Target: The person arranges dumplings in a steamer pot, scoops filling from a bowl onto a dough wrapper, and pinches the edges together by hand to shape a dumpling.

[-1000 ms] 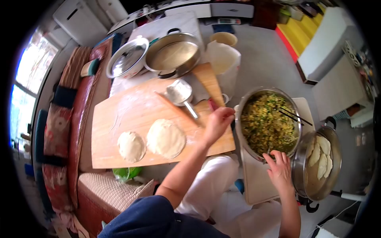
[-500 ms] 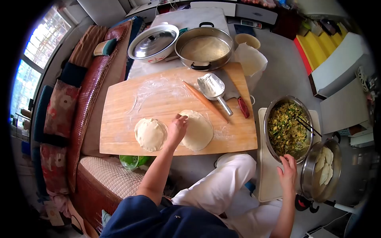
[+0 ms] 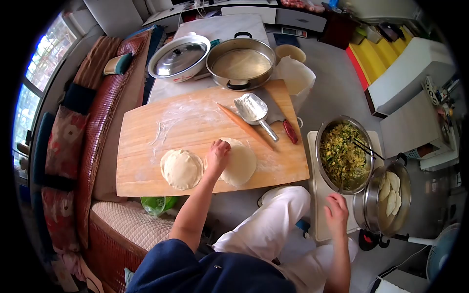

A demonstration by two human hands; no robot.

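Observation:
My left hand [image 3: 218, 157] lies over the left edge of a flat dough round [image 3: 240, 165] on the wooden board. Its fingers are curled and closed on the dough's edge; the fingertips are partly hidden. Just left of it sits a second, thicker-looking dough round [image 3: 181, 169] with an uneven rim. My right hand [image 3: 336, 211] hangs above the pale tray, just below a steel bowl [image 3: 318, 158] of chopped green and yellow filling [image 3: 343, 156]. That hand is empty, with its fingers loosely apart. A pair of dark chopsticks [image 3: 367, 149] rests in the bowl.
On the floured board [image 3: 141, 141] lie a rolling pin [image 3: 244, 126], a flour scoop [image 3: 252, 107] and a red-handled cleaver [image 3: 289, 132]. Behind stand a steel pan [image 3: 240, 63] and a lidded basin [image 3: 180, 56]. Folded dough pieces [image 3: 391, 193] lie in a pan [image 3: 406, 210] at right.
My right hand has drawn back from the bowl's rim, down and slightly left. My left hand stays at the dough round's edge. The whole view has shifted slightly.

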